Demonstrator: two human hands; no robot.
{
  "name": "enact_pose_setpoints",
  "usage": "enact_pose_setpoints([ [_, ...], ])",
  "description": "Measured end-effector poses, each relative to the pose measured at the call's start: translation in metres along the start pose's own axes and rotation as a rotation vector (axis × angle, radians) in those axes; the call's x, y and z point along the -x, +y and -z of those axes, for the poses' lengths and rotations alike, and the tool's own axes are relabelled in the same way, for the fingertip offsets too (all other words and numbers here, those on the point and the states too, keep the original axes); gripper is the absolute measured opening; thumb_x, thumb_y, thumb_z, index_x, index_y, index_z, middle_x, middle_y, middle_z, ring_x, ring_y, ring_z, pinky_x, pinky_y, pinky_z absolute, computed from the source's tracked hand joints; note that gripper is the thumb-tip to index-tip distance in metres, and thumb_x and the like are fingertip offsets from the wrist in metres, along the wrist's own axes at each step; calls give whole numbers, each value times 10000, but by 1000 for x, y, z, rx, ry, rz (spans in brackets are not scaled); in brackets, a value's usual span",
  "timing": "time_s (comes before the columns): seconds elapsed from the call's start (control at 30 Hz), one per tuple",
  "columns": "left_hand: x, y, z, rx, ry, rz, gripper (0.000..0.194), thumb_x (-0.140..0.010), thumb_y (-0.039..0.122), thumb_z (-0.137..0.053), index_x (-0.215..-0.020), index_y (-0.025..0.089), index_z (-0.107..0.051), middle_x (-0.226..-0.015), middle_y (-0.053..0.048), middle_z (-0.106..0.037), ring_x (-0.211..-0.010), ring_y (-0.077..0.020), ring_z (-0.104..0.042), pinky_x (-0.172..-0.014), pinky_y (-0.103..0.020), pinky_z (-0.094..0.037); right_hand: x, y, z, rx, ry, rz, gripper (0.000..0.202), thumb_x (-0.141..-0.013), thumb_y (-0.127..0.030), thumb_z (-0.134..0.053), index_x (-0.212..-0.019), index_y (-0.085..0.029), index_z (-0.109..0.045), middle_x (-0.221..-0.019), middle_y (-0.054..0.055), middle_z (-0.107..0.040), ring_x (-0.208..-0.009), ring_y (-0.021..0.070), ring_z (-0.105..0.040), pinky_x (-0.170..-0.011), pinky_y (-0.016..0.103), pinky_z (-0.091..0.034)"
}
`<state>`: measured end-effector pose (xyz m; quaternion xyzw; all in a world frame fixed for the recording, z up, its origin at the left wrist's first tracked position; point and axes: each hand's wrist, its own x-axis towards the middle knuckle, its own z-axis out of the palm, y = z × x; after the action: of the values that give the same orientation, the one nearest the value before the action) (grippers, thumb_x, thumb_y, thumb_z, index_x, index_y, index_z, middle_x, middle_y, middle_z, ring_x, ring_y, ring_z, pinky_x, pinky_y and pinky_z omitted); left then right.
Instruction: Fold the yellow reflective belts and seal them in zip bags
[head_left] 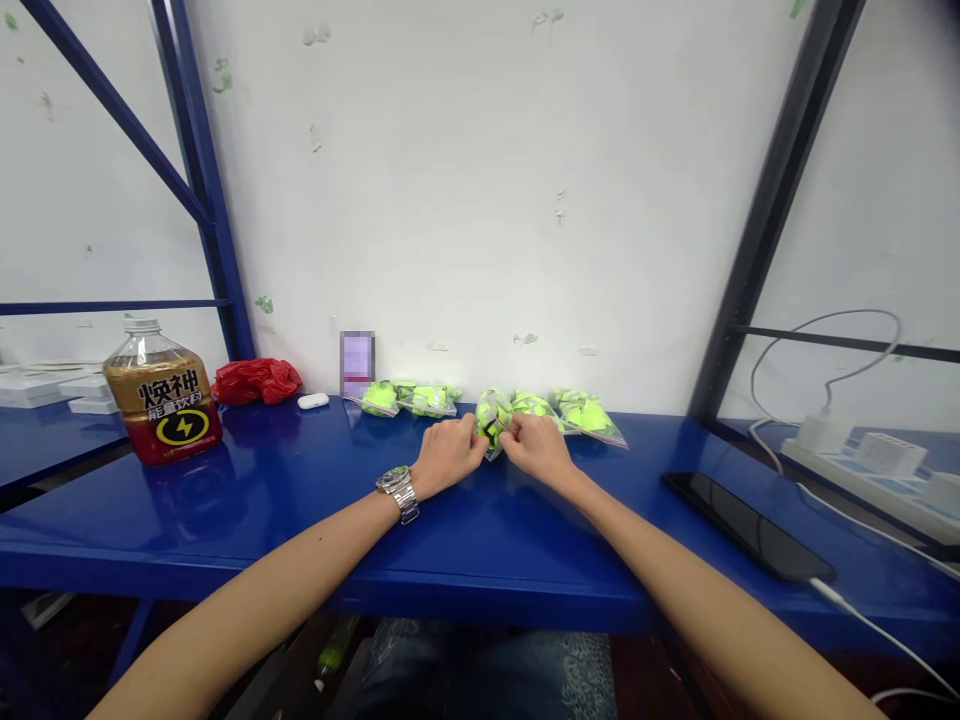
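– Fingers curled in on both hands, yeah?
– Yep. L hand (pixel 448 458) has thumb + index closed at the near L side of the ctr bag (pixel 493 412); R hand (pixel 538 448) is pinching its R side, knuckles up. No real gap btwn tips on either, far as I can tell. Exact contact pts are partly hidden.
– Where's the bag, exactly?
– Toward the back of the blue table (pixel 300 510), btwn the two hands, roughly mid-row. Two similar bags off to its L, incl. this one (pixel 431 400); on its R, one close by (pixel 534 404), partly behind the R hand, & another a bit further R (pixel 589 412).
– How'll it handle?
– Prob v. light & soft. Clear thin plastic w/ neon, dark-patterned stuff inside, looks like folded fabric. Shouldn't break, but the film's prob slick & could crumple or slip.
– Best hold?
– Film edges, thumb vs. index, one hand per side, max. Press the padded middle only if it needs steadying; it'd squash, no stiffness there, I'd guess.
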<state>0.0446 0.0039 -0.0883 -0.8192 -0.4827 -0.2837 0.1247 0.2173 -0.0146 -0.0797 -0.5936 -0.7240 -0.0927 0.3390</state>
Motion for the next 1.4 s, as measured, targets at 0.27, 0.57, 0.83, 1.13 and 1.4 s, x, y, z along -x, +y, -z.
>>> enact_pose_setpoints([
  [0.27, -5, -11, 5, -91, 12, 165, 190, -802, 339, -493, -701, 186, -543, -631, -67, -595, -630, -236, -603, -566, -286, -359, -4, 1, 8, 14, 38, -46, 227, -747, -271, -563, -535, -194, -538, -520, 43, -574, -516, 153, -501, -507, 261, -252],
  [0.57, 0, 5, 10, -13, 82, -108, 226, -918, 373, -386, -889, 189, -516, -766, -65, -621, -664, -194, -589, -617, -272, -393, 3, -7, 6, 126, -4, -48, 241, -770, -391, -584, -633, -196, -622, -589, 66, -614, -566, 192, -560, -511, 267, -259],
  [0.83, -7, -12, 13, -64, 117, 60, 174, -906, 277, -375, -864, 186, -518, -730, -60, -610, -665, -205, -585, -596, -276, -362, -5, 7, 14, 72, 65, -42, 304, -853, -307, -478, -595, -191, -591, -583, 55, -605, -536, 161, -508, -513, 266, -217],
  [1.13, -9, -16, -4, 466, 11, -21, 278, -962, 342, -295, -1105, 157, -446, -699, -13, -554, -631, -190, -544, -628, -298, -386, -2, 10, 12, -169, -40, 209, 432, -916, -430, -408, -576, -190, -524, -509, -8, -502, -490, 123, -429, -533, 241, -275],
  [1.4, -21, -34, -9, 834, 315, 177, 263, -894, 313, -408, -687, 177, -497, -633, 17, -501, -611, -136, -449, -605, -250, -341, -14, 36, 6, -296, 134, -112, 327, -921, -381, -363, -961, -154, -595, -851, 84, -662, -786, 198, -590, -711, 278, -401],
])
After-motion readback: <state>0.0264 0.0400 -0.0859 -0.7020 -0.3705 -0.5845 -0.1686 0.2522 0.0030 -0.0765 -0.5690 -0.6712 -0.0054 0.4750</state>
